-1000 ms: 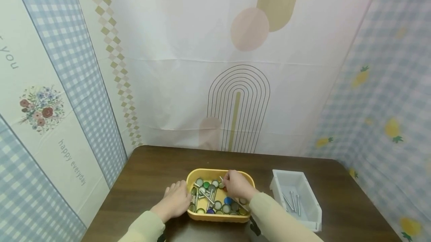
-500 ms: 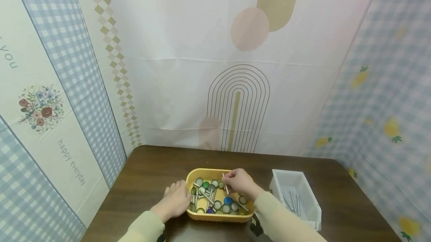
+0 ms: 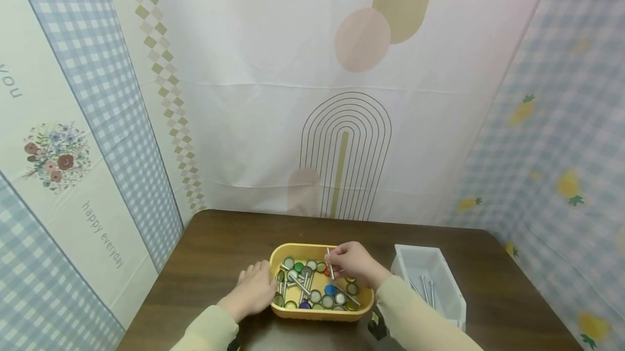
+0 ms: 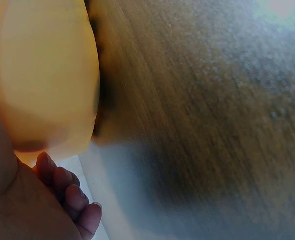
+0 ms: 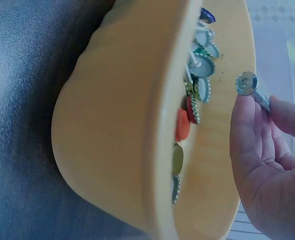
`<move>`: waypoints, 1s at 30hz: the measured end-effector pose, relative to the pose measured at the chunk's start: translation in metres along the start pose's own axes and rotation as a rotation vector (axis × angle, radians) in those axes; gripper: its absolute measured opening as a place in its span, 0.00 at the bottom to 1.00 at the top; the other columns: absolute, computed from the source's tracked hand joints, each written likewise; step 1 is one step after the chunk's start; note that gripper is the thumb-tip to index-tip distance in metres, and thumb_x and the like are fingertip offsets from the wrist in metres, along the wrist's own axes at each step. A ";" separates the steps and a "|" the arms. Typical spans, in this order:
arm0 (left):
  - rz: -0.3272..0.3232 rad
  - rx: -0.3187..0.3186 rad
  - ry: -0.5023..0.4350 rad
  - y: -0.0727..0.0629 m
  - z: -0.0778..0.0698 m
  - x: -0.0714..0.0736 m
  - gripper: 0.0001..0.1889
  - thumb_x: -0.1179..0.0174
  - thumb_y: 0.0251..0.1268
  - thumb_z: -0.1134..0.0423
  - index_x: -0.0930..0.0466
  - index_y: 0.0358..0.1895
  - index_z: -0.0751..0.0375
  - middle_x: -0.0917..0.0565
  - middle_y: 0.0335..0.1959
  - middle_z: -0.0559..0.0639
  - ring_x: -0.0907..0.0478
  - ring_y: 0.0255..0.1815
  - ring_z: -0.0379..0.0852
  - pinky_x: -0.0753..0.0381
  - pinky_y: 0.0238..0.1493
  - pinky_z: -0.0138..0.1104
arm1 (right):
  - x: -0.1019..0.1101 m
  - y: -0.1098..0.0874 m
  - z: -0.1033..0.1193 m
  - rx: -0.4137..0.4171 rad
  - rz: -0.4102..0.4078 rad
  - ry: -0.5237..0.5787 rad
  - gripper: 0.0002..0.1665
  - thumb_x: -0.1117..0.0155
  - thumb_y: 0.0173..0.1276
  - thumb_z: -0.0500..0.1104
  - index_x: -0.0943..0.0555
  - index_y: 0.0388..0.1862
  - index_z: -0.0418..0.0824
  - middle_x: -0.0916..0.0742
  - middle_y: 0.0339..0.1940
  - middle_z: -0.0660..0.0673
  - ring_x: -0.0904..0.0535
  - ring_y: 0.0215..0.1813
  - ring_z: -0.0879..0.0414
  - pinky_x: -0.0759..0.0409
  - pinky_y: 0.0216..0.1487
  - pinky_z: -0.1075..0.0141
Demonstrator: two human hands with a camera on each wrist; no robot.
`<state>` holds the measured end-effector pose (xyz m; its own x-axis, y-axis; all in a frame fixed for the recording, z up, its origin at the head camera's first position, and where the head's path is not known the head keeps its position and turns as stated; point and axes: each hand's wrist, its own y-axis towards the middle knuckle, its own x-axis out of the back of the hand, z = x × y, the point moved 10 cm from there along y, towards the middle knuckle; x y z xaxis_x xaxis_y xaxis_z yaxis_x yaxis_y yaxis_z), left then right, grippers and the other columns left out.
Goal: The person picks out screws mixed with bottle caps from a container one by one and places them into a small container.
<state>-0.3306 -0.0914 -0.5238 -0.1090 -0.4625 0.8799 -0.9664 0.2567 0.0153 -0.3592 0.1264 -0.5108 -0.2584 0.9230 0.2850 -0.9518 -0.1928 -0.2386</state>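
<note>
My right hand (image 3: 358,264) pinches a silver bolt (image 5: 247,84) between thumb and fingers. It is over the far right part of a yellow bin (image 3: 322,316), and the bolt's round head with its socket faces the right wrist camera. Inside the bin lie several bottle caps, among them a blue cap (image 3: 330,289) and an orange-red cap (image 5: 183,125), mixed with several more bolts (image 3: 300,285). Against the bin's left wall rests my left hand (image 3: 254,288), its fingers relaxed; the left wrist view shows them beside the bin's outer side (image 4: 47,75).
To the right of the yellow bin stands a white tray (image 3: 422,257) with several bolts (image 3: 432,292) in it. Both containers are on a dark wooden table (image 3: 224,231). A hanging white cloth (image 3: 244,139) closes off the back.
My right hand has risen and moved a little to the right with the bolt, which now stands more upright. A red cap shows beneath it. My left hand has stayed put.
</note>
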 end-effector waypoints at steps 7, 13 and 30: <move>0.010 0.007 -0.006 0.000 0.001 -0.001 0.11 0.49 0.67 0.58 0.31 0.42 0.62 0.32 0.33 0.50 0.35 0.37 0.50 0.38 0.41 0.47 | 0.020 -0.003 -0.001 -0.020 -0.027 0.026 0.17 0.35 0.67 0.41 0.21 0.44 0.25 0.18 0.33 0.40 0.20 0.31 0.54 0.18 0.36 0.61; 0.010 0.006 -0.003 0.001 0.002 -0.002 0.11 0.49 0.67 0.58 0.31 0.43 0.63 0.32 0.33 0.50 0.35 0.37 0.50 0.37 0.41 0.47 | 0.052 -0.011 -0.001 -0.013 -0.080 0.050 0.18 0.35 0.66 0.40 0.22 0.46 0.24 0.17 0.38 0.34 0.18 0.35 0.49 0.18 0.39 0.60; 0.009 -0.010 -0.006 0.001 0.001 -0.003 0.09 0.50 0.67 0.58 0.32 0.41 0.61 0.33 0.32 0.49 0.36 0.36 0.49 0.38 0.40 0.45 | 0.150 -0.048 -0.024 -0.038 -0.183 -0.020 0.22 0.38 0.69 0.44 0.23 0.51 0.26 0.17 0.45 0.36 0.18 0.45 0.46 0.19 0.44 0.59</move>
<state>-0.3319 -0.0909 -0.5271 -0.1195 -0.4652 0.8771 -0.9629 0.2698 0.0119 -0.3486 0.2821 -0.4792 -0.0847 0.9346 0.3453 -0.9763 -0.0086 -0.2160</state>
